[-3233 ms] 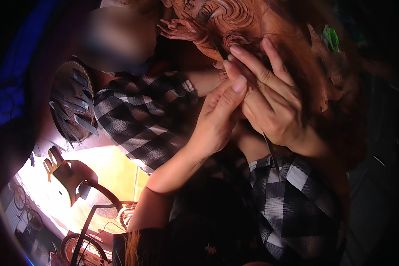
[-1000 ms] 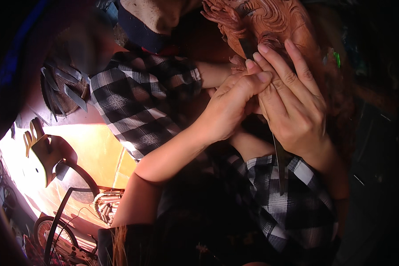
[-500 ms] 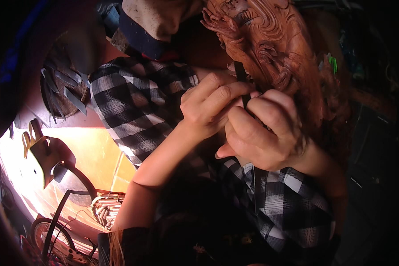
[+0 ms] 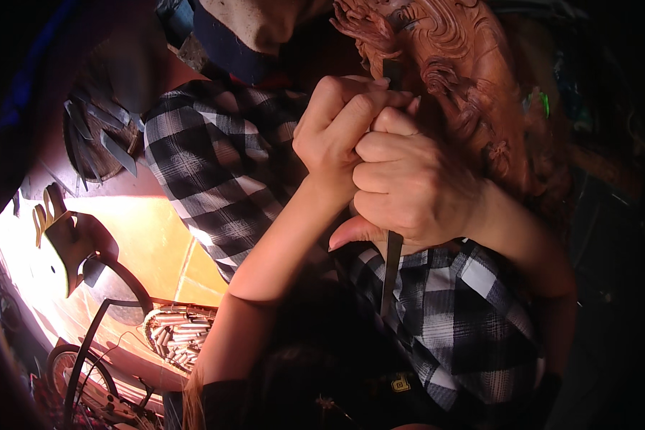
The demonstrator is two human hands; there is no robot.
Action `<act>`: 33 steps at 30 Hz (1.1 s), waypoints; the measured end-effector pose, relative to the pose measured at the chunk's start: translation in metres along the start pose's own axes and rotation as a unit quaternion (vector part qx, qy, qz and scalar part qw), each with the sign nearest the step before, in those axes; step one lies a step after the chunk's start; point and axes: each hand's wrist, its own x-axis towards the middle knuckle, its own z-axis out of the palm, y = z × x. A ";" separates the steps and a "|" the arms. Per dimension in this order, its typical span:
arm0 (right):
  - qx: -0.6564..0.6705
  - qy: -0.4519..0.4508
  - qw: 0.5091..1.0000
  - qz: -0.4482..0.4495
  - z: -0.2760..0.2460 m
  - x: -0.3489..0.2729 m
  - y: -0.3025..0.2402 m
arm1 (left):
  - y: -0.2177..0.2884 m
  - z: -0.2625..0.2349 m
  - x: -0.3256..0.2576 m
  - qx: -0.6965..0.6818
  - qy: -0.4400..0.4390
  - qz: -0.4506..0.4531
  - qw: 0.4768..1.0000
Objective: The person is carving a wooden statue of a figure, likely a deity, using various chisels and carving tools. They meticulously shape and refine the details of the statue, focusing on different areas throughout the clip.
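Head view: both hands bunched together at upper centre, against a reddish-brown carved wood piece [image 4: 473, 86] with deep scrollwork. Right hand [image 4: 416, 190] clenched in a fist around a slim metal carving tool [image 4: 390, 276]; its shaft sticks out below the fist, its dark upper end shows above the knuckles, touching the carving. Left hand [image 4: 340, 129] curled tight over the right hand's knuckles and the tool's upper part. Black-and-white checked cloth [image 4: 222, 179] lies beneath the forearms. Lower left, sunlit orange floor [image 4: 150, 244], a bicycle wheel [image 4: 72, 373] near the rim.
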 end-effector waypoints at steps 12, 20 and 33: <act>-0.025 0.007 1.000 0.012 0.009 0.004 -0.005 | 0.001 0.000 -0.006 -0.001 0.018 -0.029 0.999; -0.057 0.027 0.996 0.062 0.021 0.018 -0.008 | -0.009 -0.004 -0.001 -0.067 -0.005 -0.051 0.996; -0.067 0.050 0.995 0.059 0.023 0.021 -0.008 | -0.012 0.002 -0.001 -0.038 0.011 -0.048 0.998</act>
